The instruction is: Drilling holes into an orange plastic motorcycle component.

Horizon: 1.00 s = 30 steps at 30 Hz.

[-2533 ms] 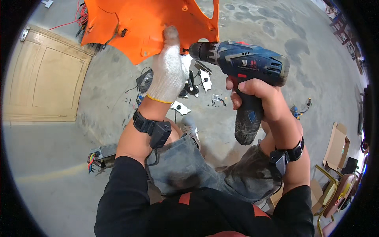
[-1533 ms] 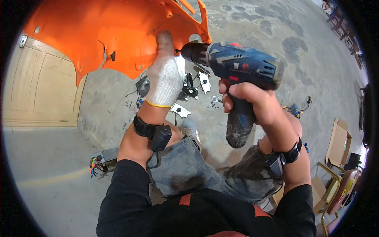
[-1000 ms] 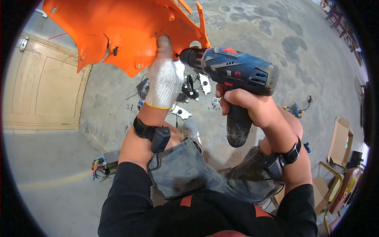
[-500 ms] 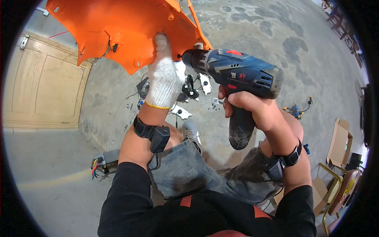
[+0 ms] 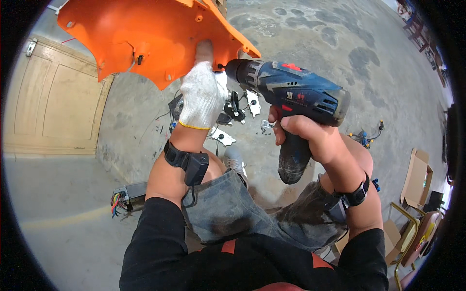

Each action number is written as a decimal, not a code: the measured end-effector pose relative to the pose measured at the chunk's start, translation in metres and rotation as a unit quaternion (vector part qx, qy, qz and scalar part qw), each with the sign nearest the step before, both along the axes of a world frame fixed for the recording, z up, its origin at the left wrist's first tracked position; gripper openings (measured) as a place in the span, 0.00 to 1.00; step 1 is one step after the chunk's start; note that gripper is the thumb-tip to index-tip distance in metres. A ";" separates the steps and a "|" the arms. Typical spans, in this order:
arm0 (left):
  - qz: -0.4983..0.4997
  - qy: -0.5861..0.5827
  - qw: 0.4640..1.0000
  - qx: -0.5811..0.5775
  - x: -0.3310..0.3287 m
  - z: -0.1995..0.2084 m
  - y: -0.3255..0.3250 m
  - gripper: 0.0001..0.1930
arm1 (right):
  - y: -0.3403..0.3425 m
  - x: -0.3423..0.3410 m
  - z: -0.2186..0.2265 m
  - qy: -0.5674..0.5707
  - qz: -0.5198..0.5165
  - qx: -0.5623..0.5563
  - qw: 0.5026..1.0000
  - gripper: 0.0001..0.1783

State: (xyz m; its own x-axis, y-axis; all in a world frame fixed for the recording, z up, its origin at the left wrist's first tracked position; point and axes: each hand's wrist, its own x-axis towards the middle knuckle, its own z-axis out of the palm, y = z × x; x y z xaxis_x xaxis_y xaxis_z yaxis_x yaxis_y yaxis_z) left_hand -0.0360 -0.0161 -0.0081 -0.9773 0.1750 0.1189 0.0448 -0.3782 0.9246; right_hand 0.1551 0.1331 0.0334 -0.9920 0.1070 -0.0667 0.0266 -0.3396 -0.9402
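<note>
A curved orange plastic panel [image 5: 145, 39] is held up at the upper left, its moulded inner side with posts and tabs facing me. My left hand [image 5: 201, 94], in a white knitted glove with a yellow cuff edge, grips its lower edge. The thumb lies on the inner face; the other fingers are mostly hidden. My bare right hand [image 5: 310, 131] is wrapped round the handle of a blue and black cordless drill [image 5: 296, 89]. The drill points left, and its dark tip is at the panel's lower right edge, beside my gloved hand. Whether the tip touches a screw is too small to tell.
On the concrete floor lie white plates with black parts [image 5: 223, 137], cables with blue connectors [image 5: 364, 138] and a metal box with coloured wires [image 5: 131, 194]. A wooden door panel [image 5: 58, 102] is at the left. An opened cardboard box [image 5: 417, 179] and a gold-framed chair [image 5: 407, 223] stand right.
The orange panel has tilted, and its right rim now sits differently above the drill. The drill has shifted slightly to the right, with its tip still by the panel's edge.
</note>
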 end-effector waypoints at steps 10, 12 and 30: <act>-0.024 0.047 0.999 -0.001 0.008 0.008 -0.001 0.22 | 0.000 -0.001 -0.002 0.004 0.021 0.001 1.000 0.11; -0.030 -0.023 0.991 0.129 0.012 0.015 0.005 0.23 | -0.002 -0.001 -0.002 0.001 0.013 0.000 1.000 0.12; -0.068 -0.214 0.955 0.195 0.006 0.016 -0.006 0.21 | -0.004 0.002 -0.004 0.016 0.035 -0.016 0.999 0.16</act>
